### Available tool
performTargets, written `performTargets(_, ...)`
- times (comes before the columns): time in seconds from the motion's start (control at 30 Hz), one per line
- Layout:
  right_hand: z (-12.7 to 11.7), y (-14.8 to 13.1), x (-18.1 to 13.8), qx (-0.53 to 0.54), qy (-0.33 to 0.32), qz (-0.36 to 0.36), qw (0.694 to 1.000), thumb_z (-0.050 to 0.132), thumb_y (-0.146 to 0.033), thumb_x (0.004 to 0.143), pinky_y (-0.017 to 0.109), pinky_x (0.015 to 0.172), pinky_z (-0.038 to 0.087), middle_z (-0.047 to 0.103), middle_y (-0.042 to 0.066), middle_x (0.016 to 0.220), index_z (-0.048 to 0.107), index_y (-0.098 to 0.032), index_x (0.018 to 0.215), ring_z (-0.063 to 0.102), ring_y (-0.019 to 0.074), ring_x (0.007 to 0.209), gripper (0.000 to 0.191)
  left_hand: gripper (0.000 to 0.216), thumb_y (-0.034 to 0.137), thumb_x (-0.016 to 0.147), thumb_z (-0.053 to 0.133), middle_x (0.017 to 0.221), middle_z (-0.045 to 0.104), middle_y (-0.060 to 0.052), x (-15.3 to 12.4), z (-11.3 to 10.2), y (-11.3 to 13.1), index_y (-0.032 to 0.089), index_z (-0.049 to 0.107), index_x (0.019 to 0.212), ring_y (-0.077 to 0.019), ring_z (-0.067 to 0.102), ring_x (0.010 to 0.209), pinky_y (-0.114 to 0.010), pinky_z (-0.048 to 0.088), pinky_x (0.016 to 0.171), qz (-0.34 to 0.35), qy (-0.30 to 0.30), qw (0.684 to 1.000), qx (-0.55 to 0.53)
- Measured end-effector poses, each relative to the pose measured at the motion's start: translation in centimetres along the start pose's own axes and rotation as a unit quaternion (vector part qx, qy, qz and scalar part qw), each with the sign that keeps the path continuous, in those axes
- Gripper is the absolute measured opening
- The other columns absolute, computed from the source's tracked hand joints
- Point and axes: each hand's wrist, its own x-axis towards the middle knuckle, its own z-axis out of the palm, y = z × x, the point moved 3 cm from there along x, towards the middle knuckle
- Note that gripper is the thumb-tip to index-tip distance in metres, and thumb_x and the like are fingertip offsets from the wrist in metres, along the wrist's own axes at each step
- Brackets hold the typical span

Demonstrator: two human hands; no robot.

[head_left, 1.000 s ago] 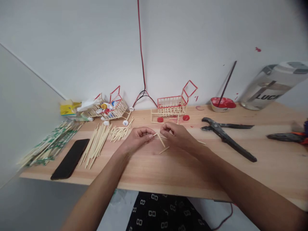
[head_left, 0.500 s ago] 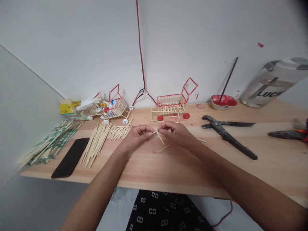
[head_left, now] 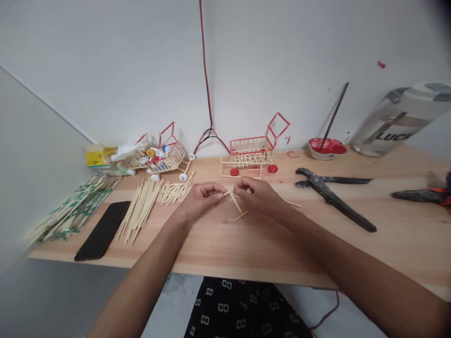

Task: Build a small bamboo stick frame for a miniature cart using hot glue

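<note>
Between the thumb and fingers of my left hand is the end of a short wooden stick. A second short stick meets it at an angle; whether the two are joined I cannot tell. My right hand is closed in a pinch close to where they meet, and what its fingertips hold is hidden. Just below lies a loose stick piece on the table. Behind my hands stands a miniature shopping cart built of sticks, with red-painted rims and red wheels.
Stick piles, a black phone, wrapped chopsticks and filled mini carts occupy the left. Rightward are black-handled cutters, a red paint bowl with a brush, a large bottle and another tool.
My right fingertips have shifted very slightly, and a little more of the stick joint shows. The left hand and the sticks stay almost where they were.
</note>
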Motion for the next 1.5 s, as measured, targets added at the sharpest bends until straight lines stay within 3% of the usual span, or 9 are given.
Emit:
performTargets(0.2,-0.4,-0.1,0.1,0.010,0.006,-0.017,1.000,0.047,-0.033,0.086,0.025,0.064,0.035,0.062,0.001,0.079,0.062,-0.018,0.084,0.051,0.0126,0.071,0.021,0.025,0.033,0.071,0.074,0.071,0.061,-0.001,0.0,-0.1,-0.1,0.013,0.069,0.085,-0.0074,0.049,0.062,-0.020,0.034,0.059,-0.006,0.009,1.000,-0.005)
performTargets(0.6,-0.3,-0.2,0.0,-0.001,0.007,-0.007,1.000,0.050,-0.030,0.084,0.024,0.062,0.035,0.061,0.000,0.073,0.061,-0.018,0.079,0.051,0.0120,0.067,0.017,0.026,0.033,0.072,0.073,0.072,0.061,-0.003,0.1,-0.1,-0.7,0.013,0.069,0.087,-0.0078,0.049,0.060,-0.020,0.035,0.056,-0.009,0.004,1.000,-0.002)
performTargets(0.77,-0.4,0.1,0.1,0.008,0.028,-0.002,1.000,0.046,-0.030,0.087,0.025,0.068,0.038,0.066,0.004,0.094,0.061,-0.018,0.101,0.056,0.0142,0.078,0.024,0.028,0.033,0.069,0.074,0.069,0.059,-0.002,0.3,-0.3,-0.5,0.012,0.068,0.087,-0.0068,0.047,0.056,-0.020,0.035,0.053,0.005,0.044,0.999,-0.023)
performTargets(0.93,-0.4,-0.1,0.0,-0.010,0.009,0.024,1.000,0.047,-0.035,0.087,0.024,0.063,0.036,0.063,0.000,0.076,0.064,-0.017,0.083,0.051,0.0124,0.067,0.025,0.038,0.029,0.068,0.076,0.071,0.059,-0.001,0.5,-0.6,-0.3,0.015,0.068,0.102,-0.0053,0.047,0.054,-0.018,0.034,0.050,0.042,0.092,0.993,-0.068)
performTargets(1.07,-0.5,-0.6,-0.1,-0.016,0.030,0.029,0.999,0.051,-0.037,0.086,0.024,0.061,0.035,0.067,0.000,0.079,0.068,-0.018,0.092,0.051,0.0119,0.064,0.025,0.037,0.028,0.072,0.072,0.063,0.056,0.001,0.6,-0.6,-0.8,0.015,0.069,0.107,-0.0046,0.043,0.051,-0.019,0.033,0.050,0.038,0.116,0.990,-0.075)
performTargets(1.2,-0.5,-0.9,-0.2,-0.012,0.040,0.025,0.999,0.054,-0.033,0.085,0.025,0.061,0.036,0.070,0.001,0.087,0.069,-0.021,0.103,0.053,0.0121,0.063,0.026,0.037,0.028,0.071,0.073,0.068,0.061,-0.001,0.7,-0.4,-1.4,0.016,0.071,0.106,-0.0055,0.045,0.052,-0.020,0.035,0.050,0.045,0.128,0.988,-0.073)
performTargets(1.5,-0.3,-0.4,-0.1,-0.019,0.046,0.010,0.999,0.054,-0.032,0.086,0.024,0.061,0.036,0.071,0.000,0.082,0.071,-0.021,0.094,0.055,0.0128,0.066,0.022,0.033,0.025,0.072,0.071,0.075,0.060,-0.001,0.7,0.3,-1.2,0.018,0.072,0.103,-0.0057,0.048,0.053,-0.021,0.040,0.050,0.060,0.139,0.986,-0.067)
